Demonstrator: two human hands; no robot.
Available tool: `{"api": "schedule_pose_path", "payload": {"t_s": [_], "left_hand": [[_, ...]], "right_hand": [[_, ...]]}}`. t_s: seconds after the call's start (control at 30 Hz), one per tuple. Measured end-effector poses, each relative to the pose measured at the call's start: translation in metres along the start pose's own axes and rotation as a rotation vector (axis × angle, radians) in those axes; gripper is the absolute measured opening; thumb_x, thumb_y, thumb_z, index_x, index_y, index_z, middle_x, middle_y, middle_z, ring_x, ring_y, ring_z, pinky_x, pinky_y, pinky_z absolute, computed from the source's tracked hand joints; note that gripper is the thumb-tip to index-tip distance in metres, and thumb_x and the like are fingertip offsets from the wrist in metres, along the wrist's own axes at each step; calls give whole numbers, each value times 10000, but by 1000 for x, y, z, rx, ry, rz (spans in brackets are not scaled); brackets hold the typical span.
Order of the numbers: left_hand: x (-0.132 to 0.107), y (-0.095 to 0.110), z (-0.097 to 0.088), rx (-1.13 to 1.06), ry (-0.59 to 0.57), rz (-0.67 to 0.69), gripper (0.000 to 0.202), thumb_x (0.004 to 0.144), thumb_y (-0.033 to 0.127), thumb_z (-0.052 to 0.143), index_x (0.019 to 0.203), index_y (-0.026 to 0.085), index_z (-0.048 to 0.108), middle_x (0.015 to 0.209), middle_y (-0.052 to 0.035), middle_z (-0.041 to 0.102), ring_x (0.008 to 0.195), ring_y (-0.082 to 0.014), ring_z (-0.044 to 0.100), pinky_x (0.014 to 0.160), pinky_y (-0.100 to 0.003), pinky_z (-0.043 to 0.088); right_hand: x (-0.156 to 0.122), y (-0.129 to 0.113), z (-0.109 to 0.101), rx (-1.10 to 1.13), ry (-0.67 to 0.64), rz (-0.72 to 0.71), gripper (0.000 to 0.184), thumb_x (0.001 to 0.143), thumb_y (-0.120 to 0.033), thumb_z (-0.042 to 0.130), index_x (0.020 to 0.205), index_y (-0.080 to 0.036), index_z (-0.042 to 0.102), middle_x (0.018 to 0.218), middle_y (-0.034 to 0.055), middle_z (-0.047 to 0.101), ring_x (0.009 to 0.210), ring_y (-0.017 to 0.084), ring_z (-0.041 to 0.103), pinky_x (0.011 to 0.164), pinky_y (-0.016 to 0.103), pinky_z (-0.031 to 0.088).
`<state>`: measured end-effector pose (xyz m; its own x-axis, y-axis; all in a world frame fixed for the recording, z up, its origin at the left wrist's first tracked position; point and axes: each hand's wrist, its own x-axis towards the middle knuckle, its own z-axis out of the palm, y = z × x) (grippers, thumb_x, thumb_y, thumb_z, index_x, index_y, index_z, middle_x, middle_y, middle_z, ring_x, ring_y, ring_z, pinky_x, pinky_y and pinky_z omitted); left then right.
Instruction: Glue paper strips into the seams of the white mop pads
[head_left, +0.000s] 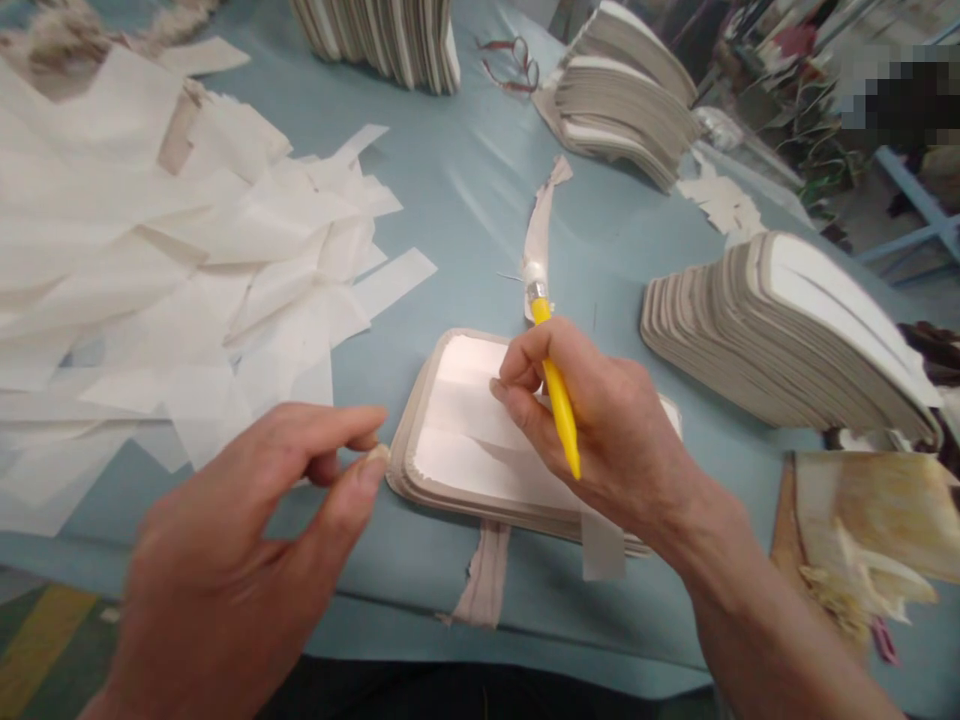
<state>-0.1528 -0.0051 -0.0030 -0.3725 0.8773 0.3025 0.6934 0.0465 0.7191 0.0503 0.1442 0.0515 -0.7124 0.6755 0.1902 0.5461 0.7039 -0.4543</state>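
My right hand (600,410) is closed around a yellow-handled brush (556,395), whose metal band and pale tip point away from me. The thumb and forefinger of that hand come together over a white sheet (465,400). This sheet covers the top of a small stack of rounded beige pads (442,490). A narrow white paper strip (604,550) hangs over the stack's near edge, below my right wrist. At the stack's left edge is my left hand (255,530), its thumb and forefinger slightly apart with nothing visible between them.
Loose white paper pieces (187,270) form a heap on the left. Stacks of pads stand at the back (382,40), back right (630,100) and right (750,340). Eyeglasses (514,65) and a ragged fabric strip (538,230) lie on the blue-green table cover (465,210).
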Motion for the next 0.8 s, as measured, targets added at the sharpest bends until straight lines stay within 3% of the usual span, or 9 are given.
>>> {"api": "schedule_pose_path", "payload": {"t_s": [0.17, 0.37, 0.6, 0.8], "left_hand": [[28, 6, 22, -71, -89, 133, 178, 1030, 280, 598, 1142, 262, 735, 960, 23, 717, 733, -124, 619, 735, -250, 530], [37, 3, 40, -91, -186, 115, 195, 1022, 279, 589, 1124, 241, 752, 950, -9, 701, 871, -174, 665, 861, -310, 551], [33, 1, 44, -82, -159, 57, 216, 1013, 304, 608, 1155, 257, 764, 917, 1, 666, 823, -160, 627, 767, -303, 504], [32, 1, 41, -38, -164, 87, 258, 1052, 322, 614, 1245, 237, 761, 1017, 4, 693, 887, -121, 646, 819, -261, 495]], "right_hand": [[-1, -1, 0, -15, -3, 4, 87, 951, -173, 562, 1006, -241, 560, 771, -29, 641, 617, 132, 584, 569, 255, 356], [-3, 1, 2, 3, 53, 11, 113, 941, -182, 600, 1022, -258, 577, 792, -18, 649, 628, 148, 589, 579, 268, 365], [-13, 5, -11, 0, 35, 73, 133, 940, -259, 706, 1002, -265, 589, 781, -19, 660, 628, 159, 592, 558, 276, 369], [-39, 20, -38, 44, 91, 110, 189, 922, -191, 737, 923, -249, 557, 703, -77, 597, 523, 97, 535, 543, 245, 399]]}}
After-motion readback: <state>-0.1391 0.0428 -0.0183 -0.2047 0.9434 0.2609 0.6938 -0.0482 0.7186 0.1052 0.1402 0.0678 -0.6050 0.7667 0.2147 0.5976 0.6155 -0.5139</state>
